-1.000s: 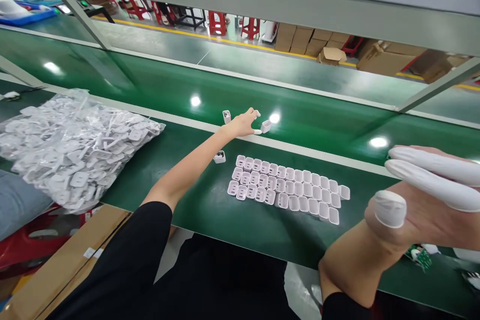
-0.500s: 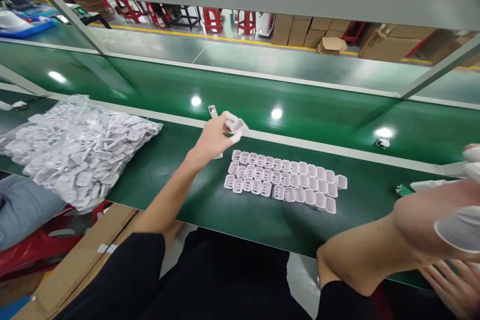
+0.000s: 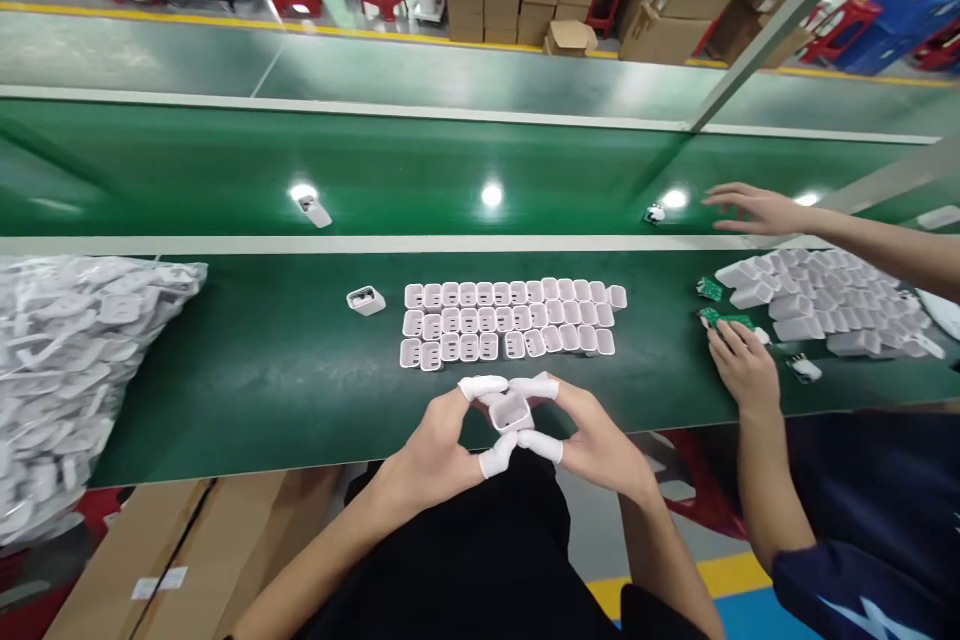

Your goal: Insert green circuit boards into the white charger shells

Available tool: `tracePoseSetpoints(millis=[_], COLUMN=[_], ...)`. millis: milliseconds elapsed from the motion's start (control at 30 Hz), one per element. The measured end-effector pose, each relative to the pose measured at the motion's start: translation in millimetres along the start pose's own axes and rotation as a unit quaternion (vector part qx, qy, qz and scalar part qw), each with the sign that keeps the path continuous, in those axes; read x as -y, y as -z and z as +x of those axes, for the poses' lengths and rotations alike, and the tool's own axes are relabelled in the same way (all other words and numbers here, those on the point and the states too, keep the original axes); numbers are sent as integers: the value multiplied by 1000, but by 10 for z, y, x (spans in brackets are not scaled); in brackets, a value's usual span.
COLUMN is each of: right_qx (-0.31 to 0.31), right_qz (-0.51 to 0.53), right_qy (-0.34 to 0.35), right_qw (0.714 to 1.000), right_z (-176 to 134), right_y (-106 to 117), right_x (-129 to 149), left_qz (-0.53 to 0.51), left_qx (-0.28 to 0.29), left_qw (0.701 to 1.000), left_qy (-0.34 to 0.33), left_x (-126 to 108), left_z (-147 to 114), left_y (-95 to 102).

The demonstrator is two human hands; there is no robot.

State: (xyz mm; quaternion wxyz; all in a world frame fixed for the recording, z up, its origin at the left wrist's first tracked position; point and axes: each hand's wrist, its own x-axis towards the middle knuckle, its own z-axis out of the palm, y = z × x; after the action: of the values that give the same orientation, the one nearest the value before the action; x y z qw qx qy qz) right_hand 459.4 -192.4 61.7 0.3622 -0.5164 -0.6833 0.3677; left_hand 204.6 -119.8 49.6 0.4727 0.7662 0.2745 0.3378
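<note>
- Left hand [image 3: 441,445] and right hand [image 3: 602,440], grip closed, pinched one white square plastic cup [image 3: 511,414].
- A clear plastic bag [image 3: 184,273] held flat white plastic pieces [image 3: 116,308].

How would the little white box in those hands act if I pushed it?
The white box is probably stiff, since its walls look unbent between the left hand and right hand. It's likely light, because it looks hollow with thin walls. Its smooth sides might be slightly slippery.
</note>
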Motion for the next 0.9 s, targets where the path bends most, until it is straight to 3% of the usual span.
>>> tracePoseSetpoints(millis=[67,133,167,267,333,400,467,667,900], right_qx=[-41,-161,-247,-486,-545,-553,-543,-506,-478], right_qz=[18,7,-11,-66,-78,-80,-81,-81,-63], right_qy=[-34,-76,-91,-105,-112,-131,-156,-192,-171], right_qw=[998,984,965,865,828,819,821,837,859], right_z=[-202,-404,-485,-582,-526,-417,-304,-165,-139], right_y=[-159,-157,-106,143,287,352,343,236,270], right_x=[-119,-303,-423,-863,-1155,-1374,-1488,-1447,-1456], left_qz=[-32,-32,-20,50,96,123,112,-22,-56], left_qx=[51,70,48,-137,-283,-373,-404,-349,-281], left_qw=[998,997,999,988,953,919,907,919,939], left_qy=[7,3,-8,-48,-45,-13,32,184,189], left_x=[28,55,77,215,368,546,731,1184,1209], left_z=[60,99,110,117,116,116,107,41,179], left_y=[-106,-168,-178,-115,-2,140,277,448,404])
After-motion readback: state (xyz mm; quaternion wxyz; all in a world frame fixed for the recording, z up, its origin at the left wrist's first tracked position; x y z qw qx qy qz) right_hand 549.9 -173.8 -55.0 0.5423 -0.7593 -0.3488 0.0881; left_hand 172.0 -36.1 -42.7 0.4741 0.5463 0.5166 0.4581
